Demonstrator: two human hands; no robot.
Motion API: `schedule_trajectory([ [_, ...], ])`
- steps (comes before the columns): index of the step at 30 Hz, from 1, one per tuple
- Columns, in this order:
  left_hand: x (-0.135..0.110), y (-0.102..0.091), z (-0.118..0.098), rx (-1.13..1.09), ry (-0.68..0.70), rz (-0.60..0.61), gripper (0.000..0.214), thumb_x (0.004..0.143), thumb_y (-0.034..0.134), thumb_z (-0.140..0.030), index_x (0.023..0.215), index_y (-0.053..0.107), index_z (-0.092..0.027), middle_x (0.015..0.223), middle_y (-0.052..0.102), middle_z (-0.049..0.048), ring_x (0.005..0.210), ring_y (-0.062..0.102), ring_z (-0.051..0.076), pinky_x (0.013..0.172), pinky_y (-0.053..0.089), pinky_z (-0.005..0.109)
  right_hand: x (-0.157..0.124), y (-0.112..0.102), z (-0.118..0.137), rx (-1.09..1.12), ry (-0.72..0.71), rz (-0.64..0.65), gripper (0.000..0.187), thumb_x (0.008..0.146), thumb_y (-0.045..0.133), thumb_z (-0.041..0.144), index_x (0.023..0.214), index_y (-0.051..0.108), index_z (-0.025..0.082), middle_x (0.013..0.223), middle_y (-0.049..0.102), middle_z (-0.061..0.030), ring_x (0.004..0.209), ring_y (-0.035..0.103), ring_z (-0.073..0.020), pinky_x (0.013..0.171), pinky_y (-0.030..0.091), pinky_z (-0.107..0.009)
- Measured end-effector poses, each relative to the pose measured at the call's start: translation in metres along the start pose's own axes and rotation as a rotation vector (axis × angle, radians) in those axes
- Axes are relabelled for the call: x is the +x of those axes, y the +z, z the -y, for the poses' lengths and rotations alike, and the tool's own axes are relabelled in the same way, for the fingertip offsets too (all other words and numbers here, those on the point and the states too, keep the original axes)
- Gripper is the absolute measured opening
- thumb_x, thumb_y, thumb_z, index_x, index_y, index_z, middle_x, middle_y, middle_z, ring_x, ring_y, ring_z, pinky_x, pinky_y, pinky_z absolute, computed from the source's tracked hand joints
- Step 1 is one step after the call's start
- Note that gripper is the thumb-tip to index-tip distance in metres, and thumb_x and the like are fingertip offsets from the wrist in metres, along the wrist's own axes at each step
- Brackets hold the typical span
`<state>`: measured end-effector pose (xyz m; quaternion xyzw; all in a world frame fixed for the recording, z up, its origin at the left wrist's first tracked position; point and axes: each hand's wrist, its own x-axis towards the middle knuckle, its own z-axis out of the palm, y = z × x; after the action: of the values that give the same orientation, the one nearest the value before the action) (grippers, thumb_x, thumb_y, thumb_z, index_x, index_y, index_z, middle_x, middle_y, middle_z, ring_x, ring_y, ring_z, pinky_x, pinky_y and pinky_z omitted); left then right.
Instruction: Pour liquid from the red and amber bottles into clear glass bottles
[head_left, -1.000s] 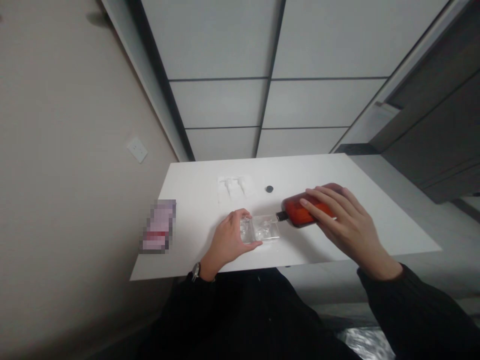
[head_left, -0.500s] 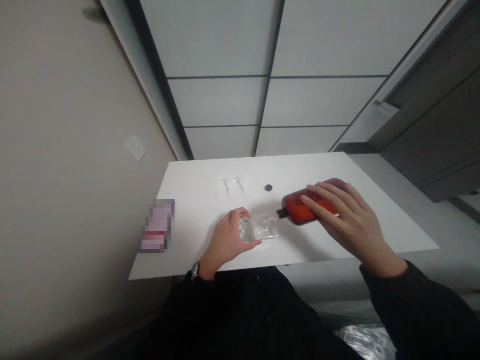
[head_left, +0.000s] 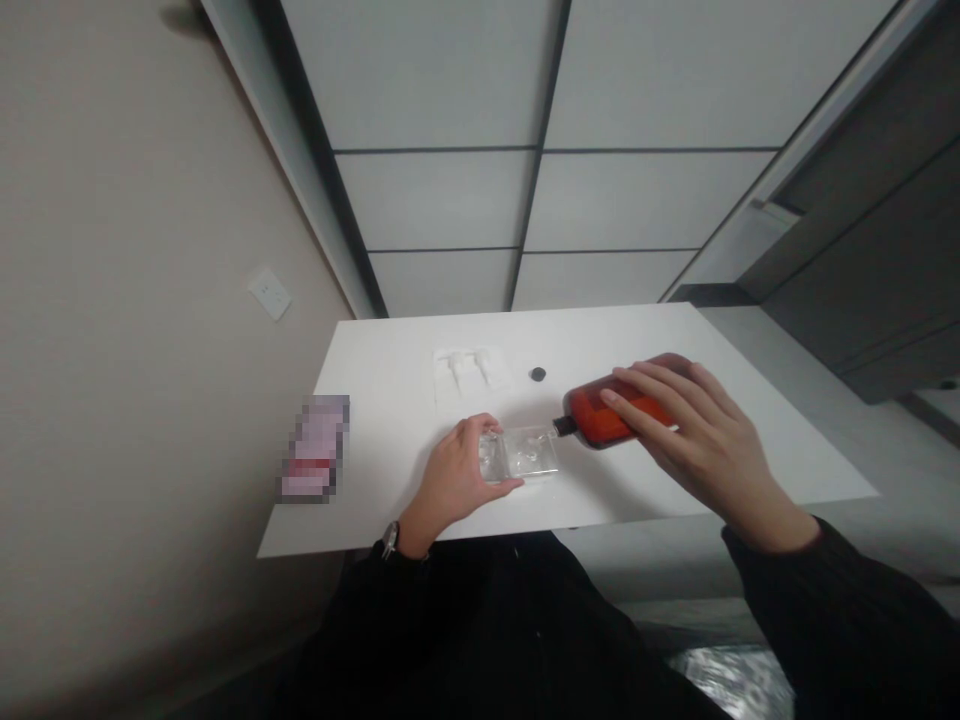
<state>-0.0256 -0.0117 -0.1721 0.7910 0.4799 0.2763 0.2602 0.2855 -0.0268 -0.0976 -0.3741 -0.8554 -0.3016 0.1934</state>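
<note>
My left hand (head_left: 454,472) is closed around the left end of a clear plastic box (head_left: 531,458), fingers at its far side and thumb along the near side. The box rests on the white table and shows two parts with glints inside. My right hand (head_left: 701,440) is wrapped over an amber-red bottle (head_left: 600,418), tipped almost on its side above the table. Its dark neck (head_left: 564,427) points left and sits at the right rim of the box. Any liquid leaving the mouth is too faint to make out.
Behind the box lie white nozzle-like pieces (head_left: 469,370) on a pale sheet. A small round dark cap (head_left: 538,374) is to their right. A blurred-out pink item (head_left: 319,445) lies at the left of the white table (head_left: 390,500). A wall rises at the left.
Both hands, the bottle and the box stay almost in place. The thin clear stream faintly seen at the bottle's mouth earlier is now hard to see.
</note>
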Motion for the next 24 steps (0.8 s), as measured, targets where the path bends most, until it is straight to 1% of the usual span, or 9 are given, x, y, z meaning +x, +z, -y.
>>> schedule_trajectory([
  [4,0.0002,0.0005,0.0002,-0.004,0.002,-0.004,0.071,0.071,0.094,-0.026,0.123,0.046,-0.025,0.126,0.068,0.0074,0.117,0.07,0.031,0.103,0.056,0.048,0.0016,-0.0019,-0.0007,-0.006,-0.014,0.011,0.086,0.093,0.066,-0.006,0.167,0.033,0.023,0.145,0.069,-0.0187,0.132,0.068,-0.0353,0.109,0.055,-0.056],
  [7,-0.0002,0.001,0.0007,-0.001,-0.001,0.0,0.072,0.071,0.095,-0.027,0.123,0.046,-0.025,0.126,0.067,0.0078,0.116,0.069,0.031,0.102,0.056,0.048,0.0023,-0.0021,-0.0015,0.001,-0.012,0.016,0.087,0.094,0.065,-0.004,0.168,0.029,0.025,0.146,0.068,-0.0184,0.133,0.067,-0.0348,0.11,0.055,-0.055],
  [14,-0.0007,0.0008,0.0003,-0.003,-0.003,0.002,0.069,0.072,0.093,-0.028,0.124,0.047,-0.025,0.128,0.067,0.0084,0.117,0.069,0.031,0.103,0.055,0.05,0.0008,-0.0013,-0.003,0.01,-0.007,0.022,0.089,0.095,0.064,-0.004,0.169,0.027,0.028,0.149,0.067,-0.0162,0.136,0.065,-0.0327,0.113,0.053,-0.054],
  [19,-0.0007,0.0,-0.0004,-0.009,0.003,0.0,0.069,0.072,0.092,-0.027,0.124,0.047,-0.026,0.128,0.067,0.0075,0.118,0.069,0.031,0.103,0.055,0.049,-0.0004,-0.0008,-0.0039,0.036,-0.001,0.041,0.09,0.097,0.06,-0.003,0.171,0.022,0.032,0.154,0.063,-0.0142,0.14,0.062,-0.0323,0.115,0.052,-0.055],
  [24,-0.0012,0.001,-0.0002,-0.001,0.002,-0.004,0.07,0.072,0.093,-0.028,0.124,0.047,-0.026,0.128,0.067,0.0077,0.119,0.07,0.032,0.104,0.055,0.048,0.0037,-0.0031,-0.0039,0.008,-0.032,0.05,0.088,0.097,0.06,-0.004,0.17,0.024,0.029,0.15,0.066,-0.0157,0.137,0.064,-0.0324,0.113,0.054,-0.054],
])
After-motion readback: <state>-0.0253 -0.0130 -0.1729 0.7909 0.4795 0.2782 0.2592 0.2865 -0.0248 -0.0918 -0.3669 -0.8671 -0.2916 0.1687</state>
